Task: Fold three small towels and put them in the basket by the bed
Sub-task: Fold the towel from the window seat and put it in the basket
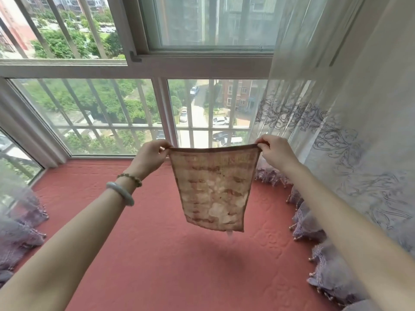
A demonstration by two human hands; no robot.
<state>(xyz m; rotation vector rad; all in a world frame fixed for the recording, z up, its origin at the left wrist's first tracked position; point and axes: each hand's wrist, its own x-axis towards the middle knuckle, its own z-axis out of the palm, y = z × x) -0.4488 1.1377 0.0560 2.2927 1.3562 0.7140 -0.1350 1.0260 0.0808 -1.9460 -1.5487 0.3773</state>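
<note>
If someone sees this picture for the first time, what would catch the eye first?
A brownish towel hangs in the middle, pinched at its top corners by the left hand and the right hand. Under it lies a red quilted mat; behind it stands a barred window.

Open mat under the towel, walled in behind and at both sides.

The towel (213, 187) hangs in the air from its top corners, pinched by the left hand (150, 158) and the right hand (276, 153), and its lower edge is clear of the red mat (179, 277), so there is room to pass beneath it. Nearer than the towel, between the two forearms, the mat lies open and flat. Beyond the towel the window (107, 113), with its glass and bars, closes the way. Right of the towel the curtain (359, 153) hangs near the right hand, its beaded hem bunched on the mat's edge. Left of the towel, well apart, a curtain heap (20, 223) sits on the mat's other edge.
</note>
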